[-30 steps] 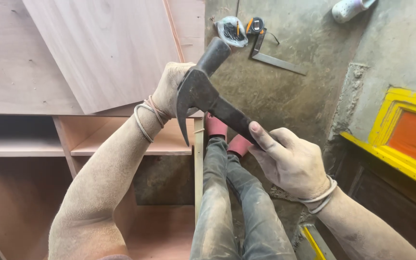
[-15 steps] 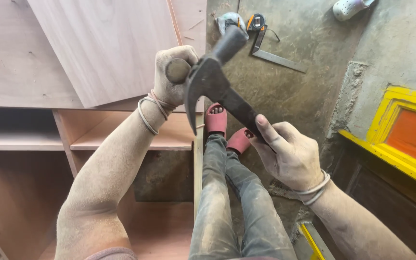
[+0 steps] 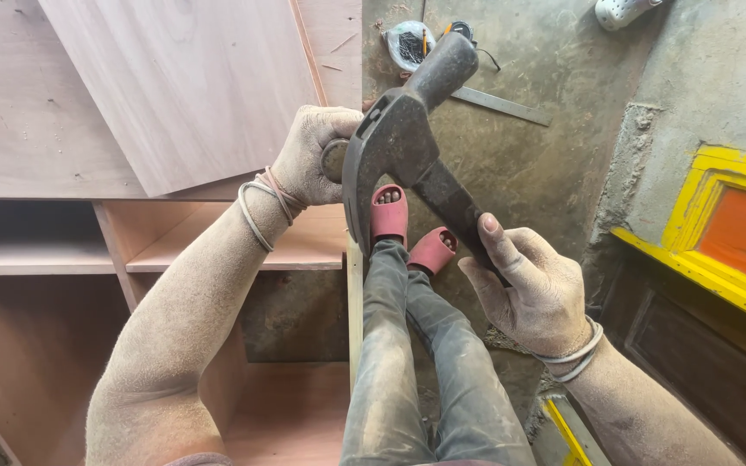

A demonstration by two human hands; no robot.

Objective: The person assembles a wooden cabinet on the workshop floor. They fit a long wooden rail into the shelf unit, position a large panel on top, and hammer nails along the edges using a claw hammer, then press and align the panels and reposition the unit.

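While the hammer (image 3: 407, 155) handle is clamped by the right hand (image 3: 533, 293), its head is pinched by left hand (image 3: 312, 155) fingers above the cabinet (image 3: 218, 250) edge; a square (image 3: 502, 105) lies beyond.

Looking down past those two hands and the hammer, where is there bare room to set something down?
Bare concrete floor lies between the metal ruler and the yellow frame. The slanted wooden panel is bare, as is the shelf under the left hand. It is crowded around the hammer, the red slippers and the right hand.
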